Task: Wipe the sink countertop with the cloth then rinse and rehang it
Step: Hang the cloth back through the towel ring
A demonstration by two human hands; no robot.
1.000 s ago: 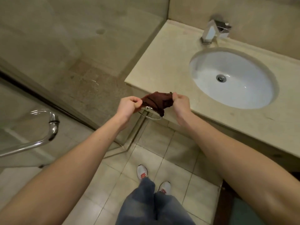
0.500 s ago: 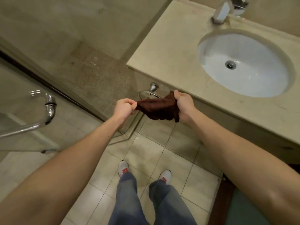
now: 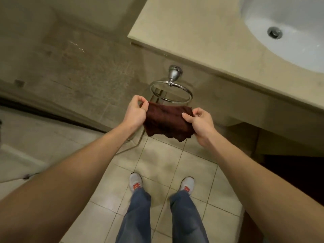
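Item 1. Two legs in blue jeans (image 3: 136, 216), feet in pale grey shoes (image 3: 135, 183) with orange marks, standing apart on beige floor tiles (image 3: 163, 162) with dark grout lines.

Item 2. Two bare forearms reaching forward from the lower corners of the view, converging toward the middle.

Item 3. Left hand (image 3: 135, 114): fingers curled, thumb and fingertips pinching the cloth's upper left corner.

Item 4. Right hand (image 3: 201, 122): fingers curled, thumb and forefinger pinching the cloth's right edge.

Item 5. Cloth (image 3: 166, 120): dark reddish-brown, stretched between both hands in the air above the floor, its lower edge hanging ragged and uneven. Its top edge overlaps the near rim of the towel ring in this view; whether the two touch cannot be told.

Item 6. Towel ring (image 3: 171, 92): chrome hoop hanging from a round chrome mount (image 3: 174, 73) fixed to the front face of the vanity, just below the counter edge.

Item 7. Countertop (image 3: 192, 32): beige stone, upper right, its corner nearest the shower side.

Item 8. Sink (image 3: 289, 23): white oval basin set under the countertop, partly cut off by the frame, with a metal drain (image 3: 274, 32) at its bottom.

Item 9. Shower floor (image 3: 70, 58): mottled brown-grey stone, upper left, bordered by a dark threshold strip (image 3: 52, 106).
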